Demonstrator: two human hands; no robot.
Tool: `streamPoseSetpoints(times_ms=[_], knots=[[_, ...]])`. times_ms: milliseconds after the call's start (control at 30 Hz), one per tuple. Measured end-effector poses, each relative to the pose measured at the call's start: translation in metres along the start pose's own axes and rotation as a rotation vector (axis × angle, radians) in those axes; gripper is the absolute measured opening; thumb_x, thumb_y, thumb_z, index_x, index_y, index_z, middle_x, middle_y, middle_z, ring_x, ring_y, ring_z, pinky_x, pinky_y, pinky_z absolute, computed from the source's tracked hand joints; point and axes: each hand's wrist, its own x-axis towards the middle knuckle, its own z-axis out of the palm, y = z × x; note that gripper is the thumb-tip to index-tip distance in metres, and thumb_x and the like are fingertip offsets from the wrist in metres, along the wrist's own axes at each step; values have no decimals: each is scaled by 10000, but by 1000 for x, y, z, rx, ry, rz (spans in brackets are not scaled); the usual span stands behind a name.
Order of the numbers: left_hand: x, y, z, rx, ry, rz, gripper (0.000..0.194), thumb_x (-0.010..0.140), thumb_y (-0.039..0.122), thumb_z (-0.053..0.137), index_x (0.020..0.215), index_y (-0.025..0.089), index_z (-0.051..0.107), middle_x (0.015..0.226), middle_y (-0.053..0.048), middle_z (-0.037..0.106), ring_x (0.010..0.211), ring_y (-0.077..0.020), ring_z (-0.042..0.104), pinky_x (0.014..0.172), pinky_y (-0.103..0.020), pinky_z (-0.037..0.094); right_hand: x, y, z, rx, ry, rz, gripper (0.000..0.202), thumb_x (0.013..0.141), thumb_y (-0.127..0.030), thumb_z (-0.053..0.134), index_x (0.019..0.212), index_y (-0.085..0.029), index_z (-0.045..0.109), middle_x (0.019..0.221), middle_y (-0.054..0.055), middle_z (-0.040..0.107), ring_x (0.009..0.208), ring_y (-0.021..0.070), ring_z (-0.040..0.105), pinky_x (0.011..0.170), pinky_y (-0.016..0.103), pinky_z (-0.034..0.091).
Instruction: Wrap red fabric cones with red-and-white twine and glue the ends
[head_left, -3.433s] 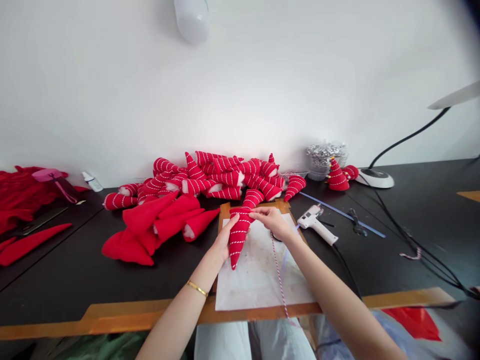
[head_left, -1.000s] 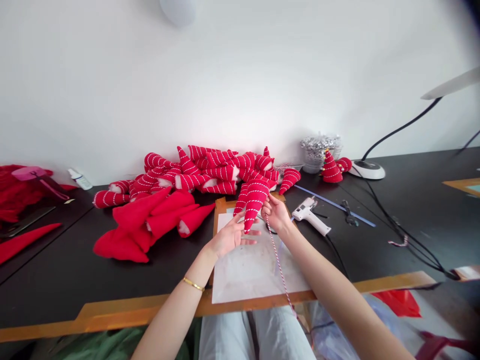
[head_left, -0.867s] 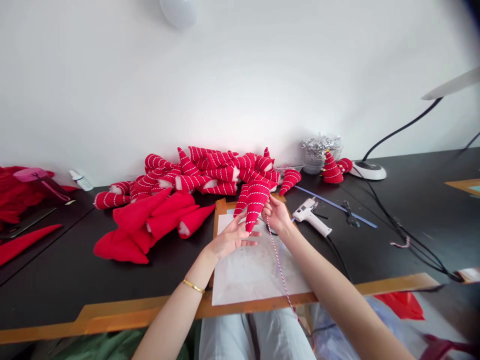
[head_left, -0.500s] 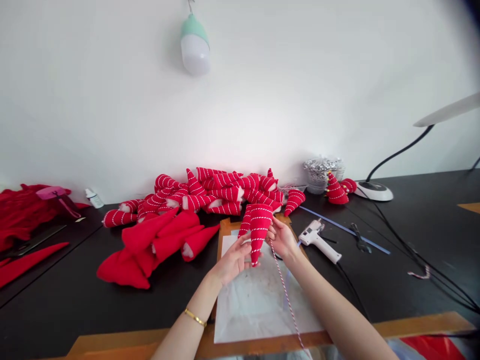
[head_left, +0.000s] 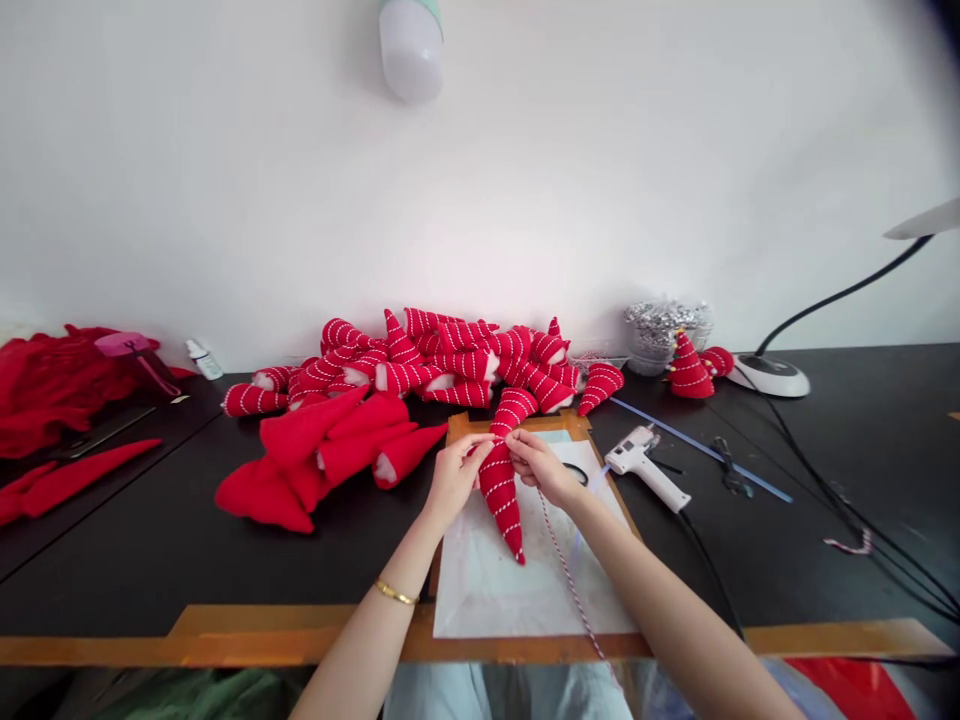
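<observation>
From my end I see the cone (head_left: 501, 490) near the middle of the frame, above the white sheet (head_left: 495, 600), its tip pointing toward the bottom edge. The left hand (head_left: 454, 478) is closed to a fingertip pinch at the cone's wide end; the right hand (head_left: 541, 470) pinches just beside it, also nearly shut. I can't tell whether either has the cord (head_left: 566, 572) between its fingertips too; it trails from below the right hand to the lower edge. Behind the cone I make out a striped pile (head_left: 450, 365), with plain cones (head_left: 300, 460) left of centre. The glue gun (head_left: 646, 468) lies right of the sheet, and the lamp (head_left: 772, 375) stands farther right on the black table (head_left: 787, 560)
</observation>
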Motion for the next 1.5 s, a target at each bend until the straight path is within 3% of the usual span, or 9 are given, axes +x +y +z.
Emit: streamPoseSetpoints(times_ms=[433,633,800,900,1000,1167,1267,1367,1500], knots=[[6,-6,-2,-124,-145,-163,470,786,566,677,976,136,699,492,54,477,423,-82,397,425,-210,258,3,6,-1,-310,-31,-104,328,841,-528,580,813,-224,458,585,-99,325,453,77,267,427,211,192],[7,-8,1,-111,-130,-161,444,775,545,695,918,124,700,522,39,501,437,-75,389,440,-214,252,10,-16,-26,-857,440,-252,304,977,-420,350,974,-193,552,948,57,640,840,176,598,706,268,454],[7,-9,4,-116,-110,-150,449,761,547,699,911,124,702,488,46,485,430,-85,393,442,-218,258,-15,-29,-53,-1111,543,-62,146,854,-234,592,736,-153,618,866,139,699,910,275,634,841,358,429],[5,-8,5,-123,-93,-150,450,747,553,705,893,127,699,474,49,482,426,-90,399,441,-219,266,-36,-18,-53,-1211,522,47,81,720,-139,707,680,-137,637,916,192,714,974,333,635,854,386,427],[4,-8,7,-117,-87,-133,450,743,555,707,885,128,700,477,46,491,425,-91,407,442,-219,274,-44,-10,-52,-1234,514,92,67,717,-126,704,679,-129,648,961,212,710,1003,342,628,853,391,429],[5,-16,10,-65,-69,-51,409,791,532,666,907,143,721,523,34,516,451,-104,440,475,-230,337,-43,-26,-55,-1082,470,131,233,743,-231,723,567,-162,588,646,99,649,744,240,631,656,299,451],[7,-21,10,33,45,85,320,789,480,682,853,172,743,787,-46,642,659,-159,584,621,-280,461,-53,-34,-44,-899,399,95,331,892,-447,582,733,-163,639,658,52,623,566,142,546,508,236,406],[10,-21,9,91,152,170,231,765,424,708,777,197,750,1050,-102,662,985,-246,620,843,-356,485,-69,-28,-17,-429,235,101,469,901,-619,514,849,-168,633,712,20,582,473,80,430,387,180,298],[7,-11,8,47,116,169,172,777,358,686,748,194,731,1153,-113,685,1094,-266,618,988,-400,428,-84,-12,19,161,27,338,509,914,-633,504,799,-148,607,644,-20,496,409,46,328,311,140,182]])
